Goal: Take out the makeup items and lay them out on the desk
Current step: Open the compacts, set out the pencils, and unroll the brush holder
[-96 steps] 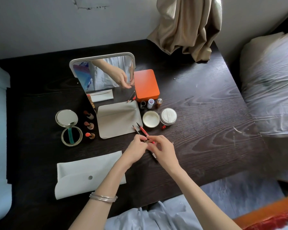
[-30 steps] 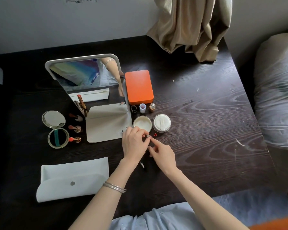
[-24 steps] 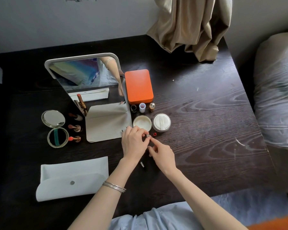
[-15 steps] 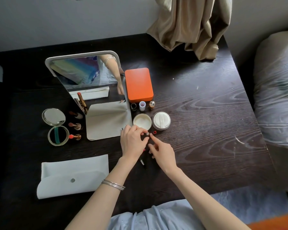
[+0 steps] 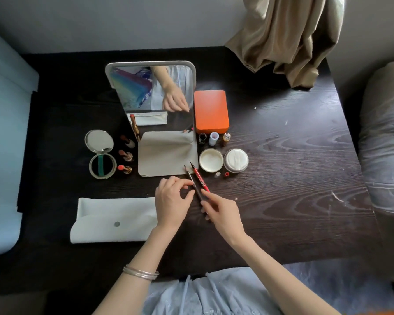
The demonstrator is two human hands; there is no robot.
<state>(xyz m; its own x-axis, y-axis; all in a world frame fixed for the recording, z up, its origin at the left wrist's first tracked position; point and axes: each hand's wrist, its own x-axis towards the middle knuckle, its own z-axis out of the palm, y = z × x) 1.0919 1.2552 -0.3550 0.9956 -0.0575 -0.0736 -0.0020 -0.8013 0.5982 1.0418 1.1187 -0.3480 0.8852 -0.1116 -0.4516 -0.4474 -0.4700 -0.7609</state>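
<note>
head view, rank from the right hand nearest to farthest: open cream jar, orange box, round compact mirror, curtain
From the right hand:
1. open cream jar, just beyond it, by the pencil tips.
2. orange box, farther back, beside the standing mirror.
3. round compact mirror, far left.
4. curtain, back right corner.

- The right hand (image 5: pixel 221 212) is covering the lower ends of the red pen (image 5: pixel 199 178) and the dark pencil (image 5: pixel 192 181).
- The left hand (image 5: pixel 171 201) is hiding the right end of the white pouch (image 5: pixel 114 219).
- The frame edge is cutting off the curtain (image 5: pixel 287 35) and the bed (image 5: pixel 384 142).
- The two tiny caps (image 5: pixel 222 174) are showing too small to identify.
</note>
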